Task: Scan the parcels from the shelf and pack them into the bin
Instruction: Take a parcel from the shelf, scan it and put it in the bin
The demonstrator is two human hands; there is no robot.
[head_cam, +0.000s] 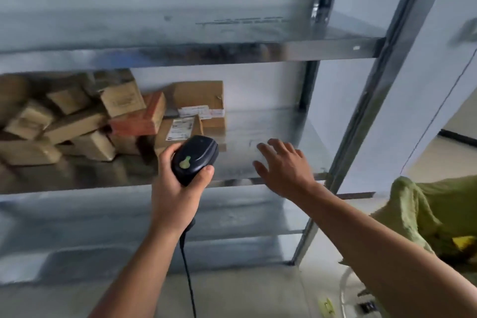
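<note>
On the middle shelf (258, 124), left part: a pile of brown parcels (77, 121), lying at mixed angles, some tilted against each other. An orange-red box (139, 121) leans at the pile's right side. Just beside it lies a labelled parcel (180, 129), white label facing me, with a larger brown box behind it.

My left hand (175, 188) grips the black scanner (195, 157), fingers and thumb wrapped round its body. The scanner's long axis runs from my wrist up and slightly right. Its head points away from me into the shelf, just below the labelled parcel; I cannot tell if they touch. Its cable (187, 266) hangs down past my forearm.

My right hand (284, 165) is spread wide, fingers straight, holding nothing, over the bare right part of the shelf. The parcels lie left of it, apart, the scanner between.

Far right, low: a green cloth (426, 204) draped over something.
</note>
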